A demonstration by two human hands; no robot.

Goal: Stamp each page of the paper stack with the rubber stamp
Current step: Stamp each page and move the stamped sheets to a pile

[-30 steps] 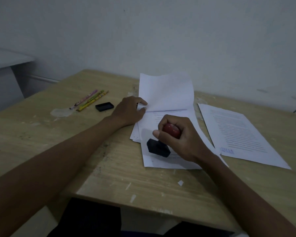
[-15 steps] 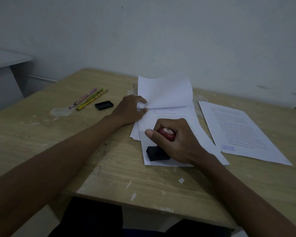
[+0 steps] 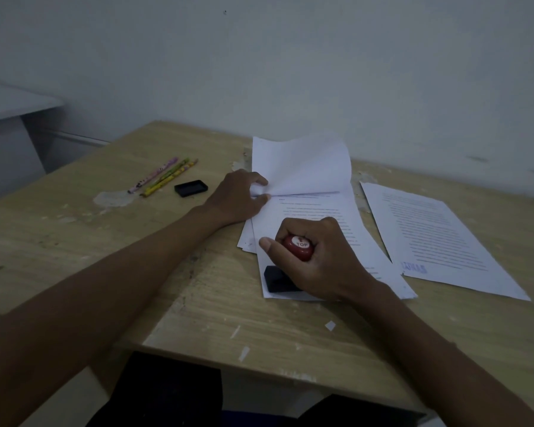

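Note:
A stack of printed white pages (image 3: 318,217) lies in the middle of the wooden table (image 3: 105,241). My left hand (image 3: 238,198) pinches the folded-back upper sheets (image 3: 299,164) at their left edge and holds them up. My right hand (image 3: 318,260) grips the red knob of the rubber stamp (image 3: 298,248). The stamp's black base (image 3: 278,280) sits flat on the bottom left corner of the exposed page.
A separate printed sheet (image 3: 438,235) with a blue stamp mark at its lower left lies to the right of the stack. Three pencils (image 3: 164,177) and a black ink pad (image 3: 191,188) lie at the back left. A wall runs behind the table.
My right hand has brought the stamp down and toward the page's bottom left corner, where its base now sits flat. My left hand keeps the sheets folded back.

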